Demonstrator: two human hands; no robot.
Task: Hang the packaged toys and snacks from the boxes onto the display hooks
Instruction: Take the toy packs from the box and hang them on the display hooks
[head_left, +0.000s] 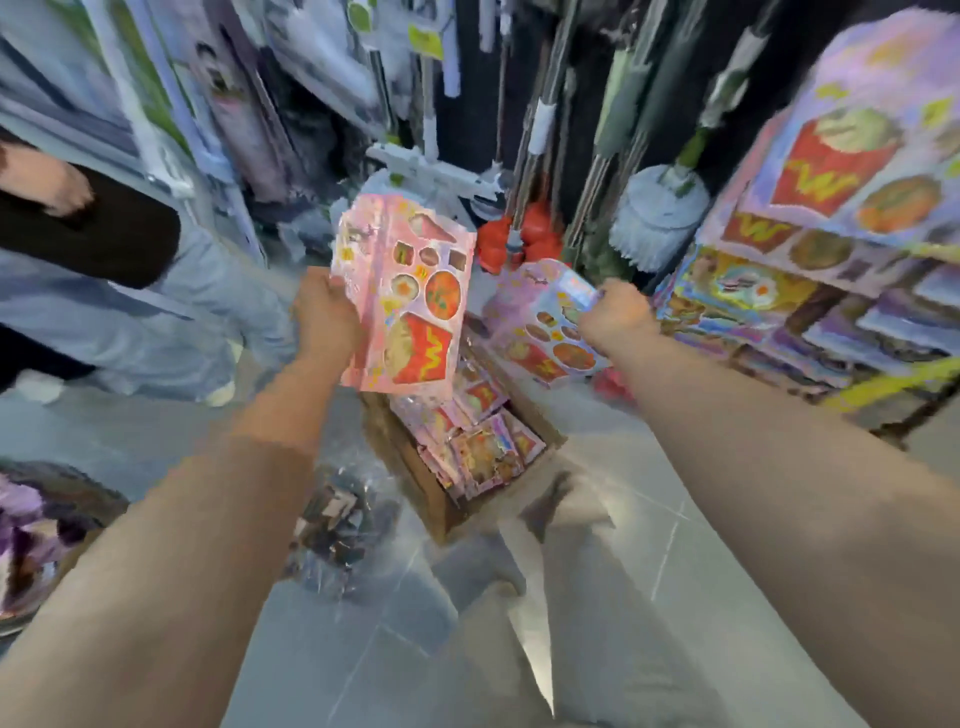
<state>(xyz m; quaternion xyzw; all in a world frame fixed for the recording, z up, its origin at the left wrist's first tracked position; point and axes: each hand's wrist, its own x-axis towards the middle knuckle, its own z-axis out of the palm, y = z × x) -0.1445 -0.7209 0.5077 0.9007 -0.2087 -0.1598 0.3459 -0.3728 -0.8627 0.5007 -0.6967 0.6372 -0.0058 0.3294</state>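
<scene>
My left hand (324, 312) grips the left edge of a pink toy food pack (410, 296), held upright above the box. A second pack (545, 325) of the same kind, tilted, is gripped at its top by my right hand (615, 314). Below both hands a cardboard box (415, 467) on the floor holds several more pink packs (483, 441). On the right, matching packs hang on the display rack (841, 171), with other coloured packs in rows beneath. The whole view is blurred.
Another person in light jeans (156, 312) stands at the left. Mops and brooms (660, 208) hang at the back, with red items (514, 239) below them. A clear plastic bag (343, 525) lies on the grey tiled floor left of the box.
</scene>
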